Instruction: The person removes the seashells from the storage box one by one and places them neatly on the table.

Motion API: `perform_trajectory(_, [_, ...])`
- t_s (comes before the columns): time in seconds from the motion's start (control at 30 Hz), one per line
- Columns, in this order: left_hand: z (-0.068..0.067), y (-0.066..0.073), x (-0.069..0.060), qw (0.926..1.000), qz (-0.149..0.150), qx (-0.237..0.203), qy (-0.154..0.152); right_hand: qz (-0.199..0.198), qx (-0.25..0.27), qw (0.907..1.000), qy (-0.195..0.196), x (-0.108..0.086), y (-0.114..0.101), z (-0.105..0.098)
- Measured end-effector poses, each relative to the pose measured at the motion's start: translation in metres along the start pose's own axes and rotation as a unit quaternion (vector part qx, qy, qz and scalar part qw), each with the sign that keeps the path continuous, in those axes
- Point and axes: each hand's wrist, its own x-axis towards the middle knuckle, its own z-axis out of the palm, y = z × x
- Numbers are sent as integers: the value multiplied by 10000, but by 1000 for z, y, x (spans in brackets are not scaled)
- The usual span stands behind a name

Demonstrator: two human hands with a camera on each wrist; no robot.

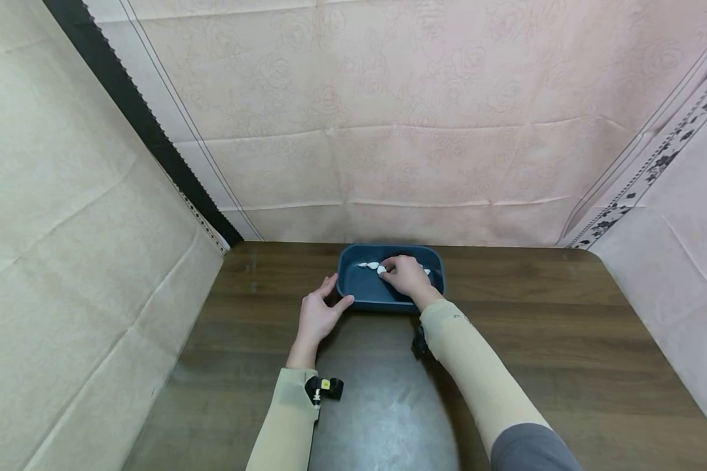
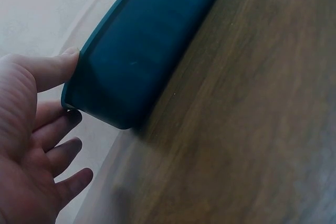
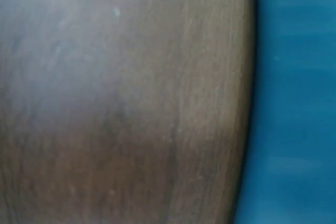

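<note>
A dark blue rectangular tray (image 1: 368, 297) sits near the table's far edge. My left hand (image 1: 318, 315) is at its near left corner; in the left wrist view the thumb of that hand (image 2: 23, 129) lies against the rim, a finger passes behind it, and the other fingers are spread below. Inside the tray, my right hand (image 1: 408, 275) pinches a small white pebble-like piece (image 1: 381, 269) between thumb and fingertips. More white pieces (image 1: 373, 265) lie left of it, and another white piece (image 1: 428, 271) shows right of the hand. The right wrist view shows the tray's side (image 3: 294, 103), not the hand.
The brown wooden table (image 1: 536, 327) carries the tray, with a glossy reflection at its near middle. Pale patterned cloth (image 1: 418, 131) hangs behind the far edge, and more light cloth (image 1: 65, 261) borders the left and right sides.
</note>
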Motion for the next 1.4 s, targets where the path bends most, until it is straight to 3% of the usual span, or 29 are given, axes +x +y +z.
perform_trajectory(0.47, [-1,4,-1,9999,118,21,-44,65,0,10000,-3,-1,1,0])
perform_trajectory(0.87, [0,6,-3,9999,30,42,-99,22,102,9999,-75,-3,2,-2])
perform_trajectory(1.4, [-1,4,-1,9999,47,73,-50,-366,252,9989,-136,-9,6,-19])
